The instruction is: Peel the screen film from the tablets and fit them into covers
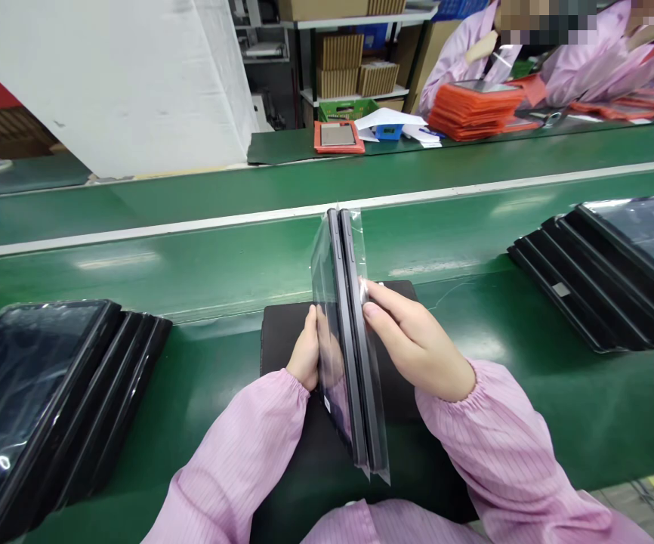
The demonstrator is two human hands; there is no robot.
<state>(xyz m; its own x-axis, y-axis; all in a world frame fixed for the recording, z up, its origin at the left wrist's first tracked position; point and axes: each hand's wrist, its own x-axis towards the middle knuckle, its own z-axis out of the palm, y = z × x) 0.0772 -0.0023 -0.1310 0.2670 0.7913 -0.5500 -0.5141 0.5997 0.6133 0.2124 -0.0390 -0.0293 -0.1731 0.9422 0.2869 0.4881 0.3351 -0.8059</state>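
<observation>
Two dark tablets [345, 325] in clear plastic film stand on edge, nearly face to back, between my hands. The left one's glossy screen faces left and has a small white label low down. My left hand [306, 351] presses against that screen side, most of its fingers hidden behind the tablet. On the other side, my right hand [411, 340] pinches the film and the right tablet's outer face with thumb and fingers. Beneath them lies a flat black mat or case [285, 332] on the green bench.
Overlapping stacks of wrapped tablets lie at the left [38, 378] and right [604, 272]. Past a pale ledge [236, 221] sit a red-framed tablet [338, 136], papers [389, 119] and an orange stack [471, 109]. Co-workers in pink sleeves sit behind. A white pillar [151, 83] rises at back left.
</observation>
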